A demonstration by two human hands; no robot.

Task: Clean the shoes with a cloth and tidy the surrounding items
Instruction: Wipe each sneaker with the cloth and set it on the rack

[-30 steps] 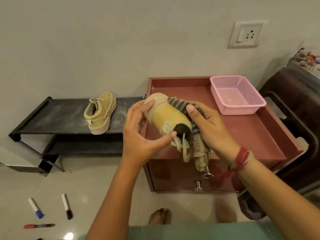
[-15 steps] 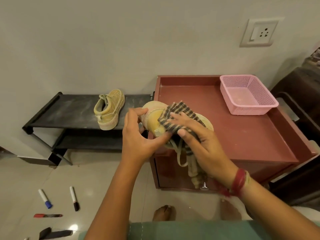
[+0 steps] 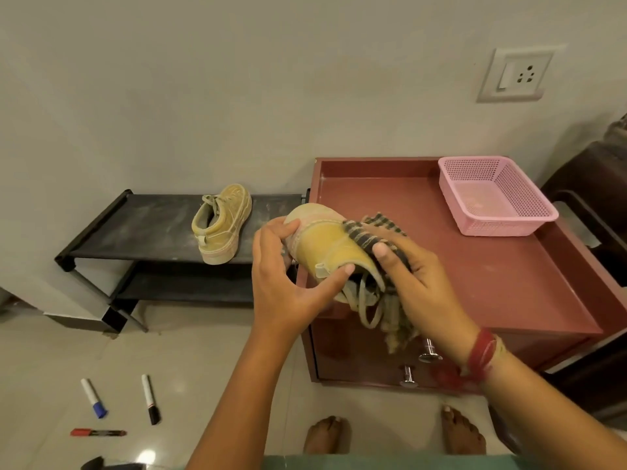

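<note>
The right hand [image 3: 419, 279] has slid the cloth [image 3: 373, 228] back along the shoe [image 3: 322, 247], toward the heel. Its fingers curl round the cloth. The left hand [image 3: 281, 286] grips the shoe above the cabinet [image 3: 509, 283]. Wiping goes on. The other shoe [image 3: 222, 225] waits on the rack [image 3: 135, 228].

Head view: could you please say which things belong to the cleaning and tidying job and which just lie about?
Job: held shoe, checked cloth, left hand, right hand, shoe on rack, floor markers.
Lying about: pink basket, red cabinet, wall socket.
</note>
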